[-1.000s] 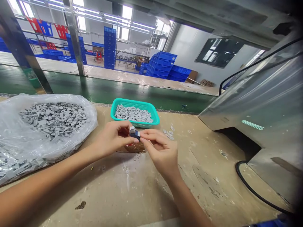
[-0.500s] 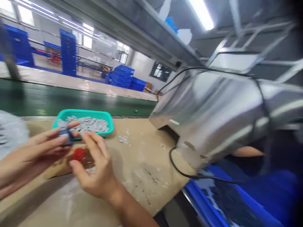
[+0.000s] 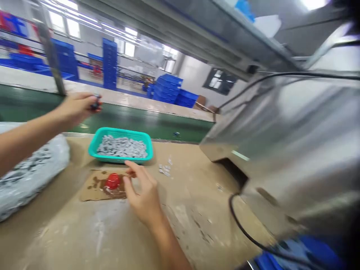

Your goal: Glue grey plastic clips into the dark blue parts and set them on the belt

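Looking down from the head camera, the left hand (image 3: pixel 75 108) is raised high at the left, over the green conveyor belt (image 3: pixel 140 125), pinching a small dark part (image 3: pixel 96 102) between thumb and fingers (too blurred to make out its shape). The right hand (image 3: pixel 143 191) is open with its fingers loosely spread, grasping nothing, its fingertips just beside the right edge of a stained cardboard sheet (image 3: pixel 92 185). A red domed object (image 3: pixel 113 181) sits on that sheet, near the right hand but not touching it.

Just beyond the sheet is a teal plastic basket (image 3: pixel 118 160) heaped with small grey parts (image 3: pixel 122 147), set close to the far edge of the worktop (image 3: pixel 70 228), where the belt runs alongside. A few loose grey pieces (image 3: pixel 165 168) lie to the right of the basket. At the left, a plastic bag of grey parts (image 3: pixel 33 168) bulges under the left forearm. A stretch of scuffed worktop separates the right hand from the stainless steel housing (image 3: pixel 295 131), whose lower edge overhangs the worktop, with a black cable (image 3: pixel 239 221) curving below it.
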`<state>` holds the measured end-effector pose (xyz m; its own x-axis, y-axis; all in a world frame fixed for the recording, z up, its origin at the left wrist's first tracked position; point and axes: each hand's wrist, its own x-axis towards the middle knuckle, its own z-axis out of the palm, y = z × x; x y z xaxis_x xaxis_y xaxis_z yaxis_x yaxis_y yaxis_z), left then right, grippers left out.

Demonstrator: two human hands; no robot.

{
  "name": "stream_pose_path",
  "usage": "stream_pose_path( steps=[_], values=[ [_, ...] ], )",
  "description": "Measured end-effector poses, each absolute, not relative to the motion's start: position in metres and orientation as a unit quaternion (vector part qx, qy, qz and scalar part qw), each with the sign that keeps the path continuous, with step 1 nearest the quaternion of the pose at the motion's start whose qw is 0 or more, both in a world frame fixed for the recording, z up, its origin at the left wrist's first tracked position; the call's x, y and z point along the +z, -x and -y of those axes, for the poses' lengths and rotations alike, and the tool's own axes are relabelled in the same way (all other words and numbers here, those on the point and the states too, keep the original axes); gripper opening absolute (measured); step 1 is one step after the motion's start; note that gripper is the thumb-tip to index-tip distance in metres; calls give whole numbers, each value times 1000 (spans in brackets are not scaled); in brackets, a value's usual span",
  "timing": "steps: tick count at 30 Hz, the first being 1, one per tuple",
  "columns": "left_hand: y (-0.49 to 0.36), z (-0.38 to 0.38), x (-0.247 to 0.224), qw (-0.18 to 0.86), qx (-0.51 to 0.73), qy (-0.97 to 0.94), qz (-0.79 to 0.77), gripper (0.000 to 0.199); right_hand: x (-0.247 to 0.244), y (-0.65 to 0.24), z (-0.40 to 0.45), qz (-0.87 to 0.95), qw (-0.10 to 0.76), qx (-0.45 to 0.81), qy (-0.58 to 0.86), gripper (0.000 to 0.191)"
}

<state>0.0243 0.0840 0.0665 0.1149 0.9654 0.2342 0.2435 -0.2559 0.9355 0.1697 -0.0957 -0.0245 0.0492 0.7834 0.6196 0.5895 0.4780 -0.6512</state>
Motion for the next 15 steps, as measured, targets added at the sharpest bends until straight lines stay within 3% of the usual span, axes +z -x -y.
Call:
stream_pose_path(
  steps=[8, 15],
  values=[
    [-52, -214, 13, 218, 272, -711, -611, 27, -32, -193, 85, 698, 492, 53, 517, 25],
    [-13, -206, 4, 131, 181, -766, -603, 36, -17, -182, 84, 725, 510, 82, 456, 31]
  ],
)
